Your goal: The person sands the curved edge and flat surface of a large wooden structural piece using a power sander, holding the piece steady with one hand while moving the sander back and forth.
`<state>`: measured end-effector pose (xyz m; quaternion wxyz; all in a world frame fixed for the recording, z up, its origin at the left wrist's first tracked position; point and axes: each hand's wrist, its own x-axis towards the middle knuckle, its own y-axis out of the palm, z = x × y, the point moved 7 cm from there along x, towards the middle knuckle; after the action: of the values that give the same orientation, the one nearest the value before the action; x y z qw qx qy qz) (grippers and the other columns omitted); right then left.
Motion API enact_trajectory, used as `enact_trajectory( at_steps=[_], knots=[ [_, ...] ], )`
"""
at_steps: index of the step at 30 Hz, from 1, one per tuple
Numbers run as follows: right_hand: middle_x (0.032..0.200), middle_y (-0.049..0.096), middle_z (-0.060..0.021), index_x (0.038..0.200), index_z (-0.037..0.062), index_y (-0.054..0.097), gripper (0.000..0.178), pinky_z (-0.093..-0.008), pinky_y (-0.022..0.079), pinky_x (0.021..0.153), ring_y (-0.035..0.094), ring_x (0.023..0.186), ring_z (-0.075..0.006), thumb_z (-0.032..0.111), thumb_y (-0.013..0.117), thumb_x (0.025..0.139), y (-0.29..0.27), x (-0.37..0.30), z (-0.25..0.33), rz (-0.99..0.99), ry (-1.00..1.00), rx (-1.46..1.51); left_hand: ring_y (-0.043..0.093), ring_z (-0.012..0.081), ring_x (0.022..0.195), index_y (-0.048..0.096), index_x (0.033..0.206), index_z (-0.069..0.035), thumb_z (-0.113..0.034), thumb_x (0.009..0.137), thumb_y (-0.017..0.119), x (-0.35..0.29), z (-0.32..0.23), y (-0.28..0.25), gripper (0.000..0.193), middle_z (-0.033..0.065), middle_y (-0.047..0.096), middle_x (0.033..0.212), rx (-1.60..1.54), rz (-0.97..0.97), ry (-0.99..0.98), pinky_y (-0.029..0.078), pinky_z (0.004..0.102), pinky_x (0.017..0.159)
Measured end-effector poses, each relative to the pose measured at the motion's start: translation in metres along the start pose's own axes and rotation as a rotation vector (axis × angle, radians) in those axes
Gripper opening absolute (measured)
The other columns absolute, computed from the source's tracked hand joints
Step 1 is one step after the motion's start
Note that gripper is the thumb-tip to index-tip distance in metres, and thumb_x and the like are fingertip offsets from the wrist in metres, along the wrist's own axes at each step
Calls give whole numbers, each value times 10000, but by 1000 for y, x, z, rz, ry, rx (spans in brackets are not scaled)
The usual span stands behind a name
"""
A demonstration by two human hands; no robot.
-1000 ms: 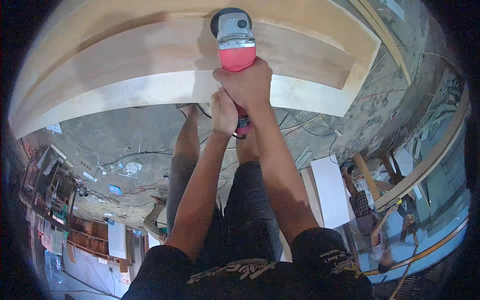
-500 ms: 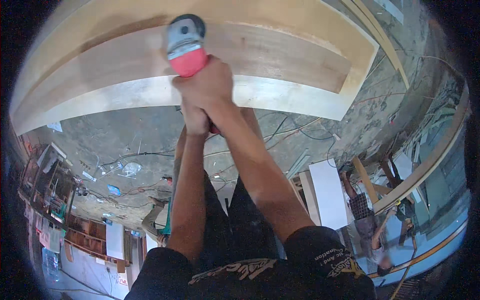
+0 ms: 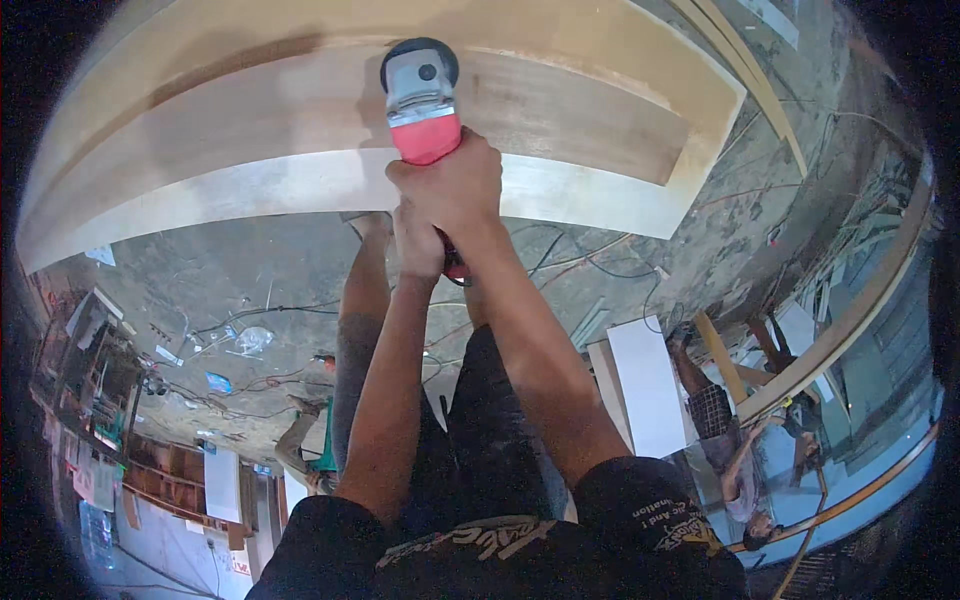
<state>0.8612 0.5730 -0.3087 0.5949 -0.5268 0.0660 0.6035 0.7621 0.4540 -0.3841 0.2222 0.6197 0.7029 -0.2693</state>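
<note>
A red and silver angle grinder (image 3: 427, 140) with a round dark disc at its head rests over a long wooden panel (image 3: 575, 115). My right hand (image 3: 458, 190) is wrapped around the red body, just behind the metal head. Closer to me, my left hand (image 3: 417, 240) grips the rear of the same tool, partly covered by the right wrist. The disc's underside is hidden, so I cannot tell whether it touches the wood. The panel has a brown strip along its middle and a white near edge.
Cables (image 3: 290, 308) trail over the grey floor below the panel. Long strips of wood (image 3: 745, 70) lie at the far right. A white board (image 3: 646, 385) stands to the right of my legs. Another person (image 3: 740, 470) is at the lower right, near a long wooden beam (image 3: 850, 350).
Both hands have moved right along the panel with the grinder. Their grip looks the same. More of my left leg shows beside my left forearm.
</note>
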Motion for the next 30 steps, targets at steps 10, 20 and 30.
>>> enact_trajectory(
  at_steps=[10, 20, 30],
  knots=[
    [850, 748, -227, 854, -21, 713, 395, -429, 597, 768, 748, 799, -380, 276, 811, 612, -49, 3, -47, -85, 32, 91, 667, 267, 1008, 620, 1116, 110, -338, 1137, 200, -23, -18, 57, 614, 211, 704, 1079, -40, -34, -12, 517, 422, 906],
    [827, 749, -222, 844, -30, 716, 394, -427, 598, 758, 757, 785, -354, 270, 821, 612, -82, 13, -73, -144, 45, 76, 703, 265, 840, 666, 987, 90, -365, 1125, 236, -28, -40, 96, 641, 198, 722, 879, 107, 40, 39, 541, 424, 817],
    [809, 745, -215, 817, -30, 718, 382, -416, 592, 735, 749, 756, -341, 281, 816, 618, -111, 26, -89, -138, 56, 89, 692, 284, 776, 658, 922, 82, -362, 1117, 260, -27, -34, 130, 627, 189, 720, 825, 4, 10, 63, 524, 442, 749]
  ],
)
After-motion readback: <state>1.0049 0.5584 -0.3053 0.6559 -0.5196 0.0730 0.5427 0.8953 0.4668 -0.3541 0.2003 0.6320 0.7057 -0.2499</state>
